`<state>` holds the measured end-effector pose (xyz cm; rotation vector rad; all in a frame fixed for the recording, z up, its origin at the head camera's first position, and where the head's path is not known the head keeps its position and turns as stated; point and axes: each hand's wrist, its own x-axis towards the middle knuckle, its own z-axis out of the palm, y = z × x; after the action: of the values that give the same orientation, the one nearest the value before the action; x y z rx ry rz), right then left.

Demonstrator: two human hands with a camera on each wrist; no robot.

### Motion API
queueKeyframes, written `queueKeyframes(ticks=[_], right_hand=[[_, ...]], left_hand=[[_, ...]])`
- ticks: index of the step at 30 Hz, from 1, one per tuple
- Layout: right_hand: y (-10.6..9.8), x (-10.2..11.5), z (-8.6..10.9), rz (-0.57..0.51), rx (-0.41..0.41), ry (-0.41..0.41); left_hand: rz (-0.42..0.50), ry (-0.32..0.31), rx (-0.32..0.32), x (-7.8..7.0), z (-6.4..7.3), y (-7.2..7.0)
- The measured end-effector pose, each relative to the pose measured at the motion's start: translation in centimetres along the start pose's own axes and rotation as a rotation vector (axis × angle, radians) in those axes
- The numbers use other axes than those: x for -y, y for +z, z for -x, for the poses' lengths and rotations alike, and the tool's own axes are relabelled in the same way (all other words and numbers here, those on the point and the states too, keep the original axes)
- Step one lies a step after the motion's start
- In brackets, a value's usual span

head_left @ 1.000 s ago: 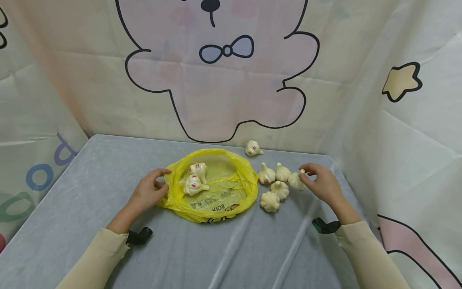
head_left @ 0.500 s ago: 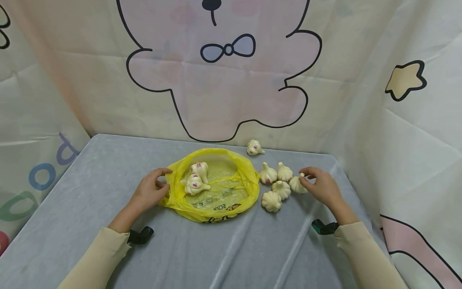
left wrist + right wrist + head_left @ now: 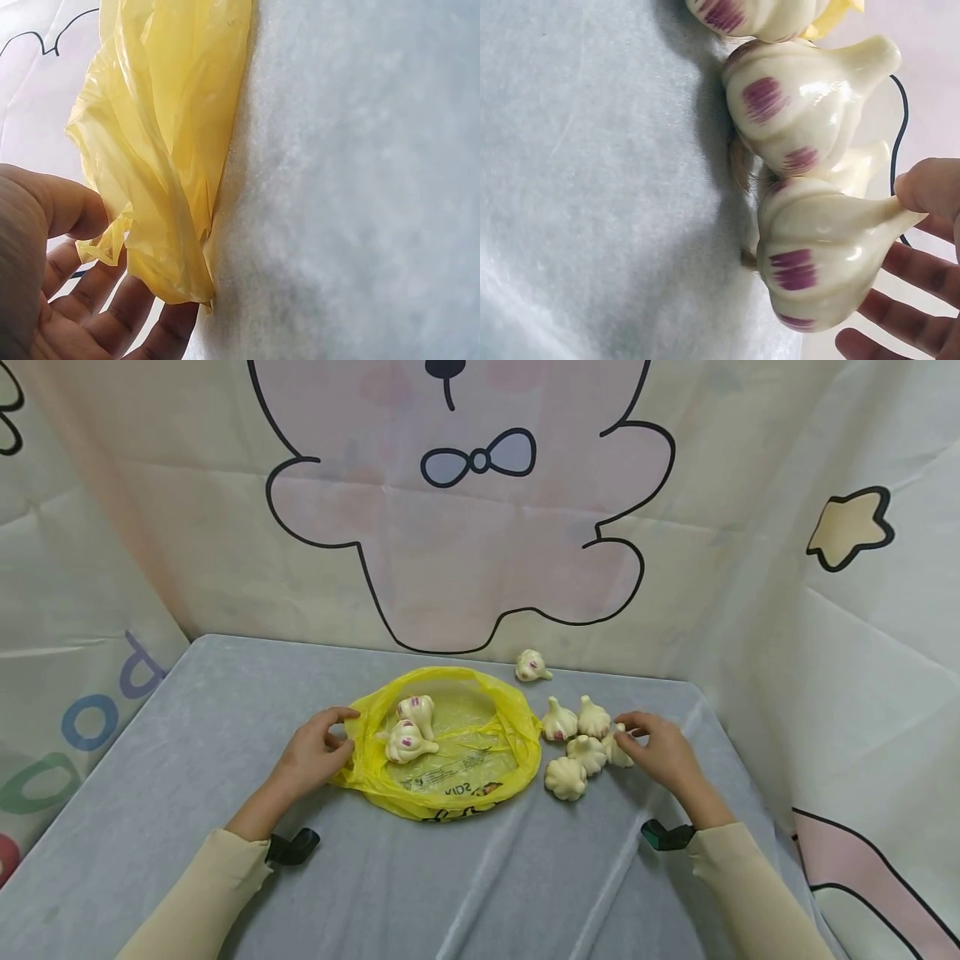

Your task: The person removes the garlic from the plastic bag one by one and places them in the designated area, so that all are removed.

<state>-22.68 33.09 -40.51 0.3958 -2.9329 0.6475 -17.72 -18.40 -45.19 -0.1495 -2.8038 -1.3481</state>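
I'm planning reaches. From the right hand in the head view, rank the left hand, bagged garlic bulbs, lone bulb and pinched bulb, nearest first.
1. Pinched bulb: in the right hand.
2. Lone bulb: near the table's back edge.
3. Bagged bulbs: left, inside the yellow bag.
4. Left hand: at the bag's left rim.

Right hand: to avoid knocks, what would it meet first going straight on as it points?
Past the pinched garlic bulb, the right hand would likely first meet the back-row bulb just left of it; depth is unclear.
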Motion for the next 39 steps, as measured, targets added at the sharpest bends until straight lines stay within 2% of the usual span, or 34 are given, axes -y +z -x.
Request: queueKeyframes(ticks=[6, 12, 24, 39], right_hand=[[0.3, -0.1, 0.1, -0.022, -0.022, 0.008], [0.2, 0.1, 0.1, -0.02, -0.053, -0.018], [0.1, 0.6, 0.0, -0.008, -0.053, -0.04], [-0.2, 4.6, -0.8, -0.109, -0.088, -0.132]], left_hand=[[-0.004, 0.005, -0.002, 0.0, 0.0, 0.0], [-0.01, 0.012, -0.006, -0.1, -0.1, 0.0], [-0.004, 0.014, -0.004, 0.0, 0.0, 0.0], [-0.001, 0.011, 0.003, 0.0, 0.1, 0.0]])
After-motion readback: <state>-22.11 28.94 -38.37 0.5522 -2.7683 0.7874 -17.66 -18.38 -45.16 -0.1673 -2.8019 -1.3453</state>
